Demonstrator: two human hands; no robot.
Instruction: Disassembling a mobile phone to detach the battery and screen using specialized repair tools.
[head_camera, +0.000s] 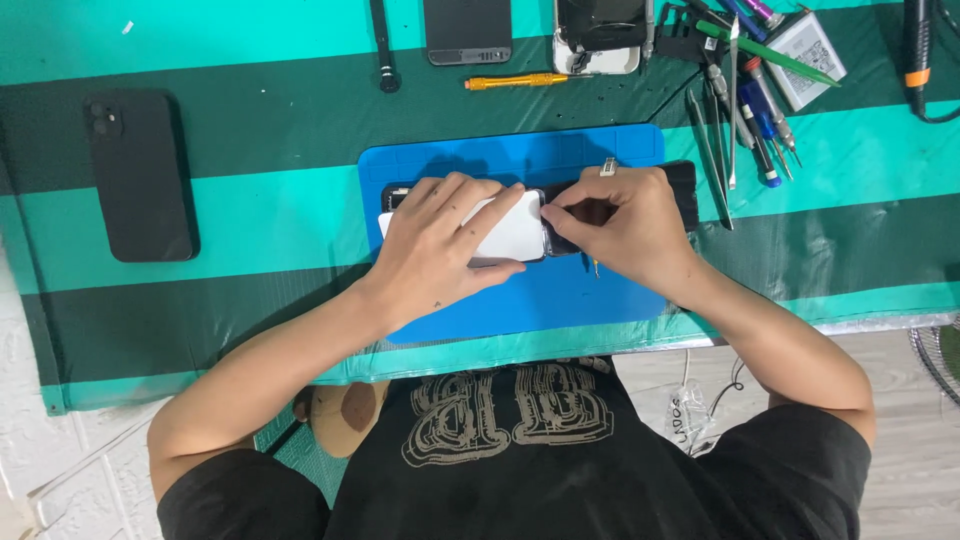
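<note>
Blue mat (560, 290), teal-and-green striped table cover (260, 130)

A table (250, 120) fills the upper view, covered with a cloth (860, 160) in wide bands of bright turquoise and dark green. Pale wood-look floor (900, 400) shows at lower right, white textured floor (60, 470) at lower left. Light is even and bright.

Bench w/ repair mat (600, 290) at centre, both hands on opened phone (515, 230).
Left hand (440, 245) rests on phone's left part, right hand (625, 220) on its right; mat lies on table (250, 130). Second phone (140, 175) sits well to the left; screwdriver (515, 81) behind mat, tool cluster (745, 90) at back right, another device (467, 30) at back centre.
</note>
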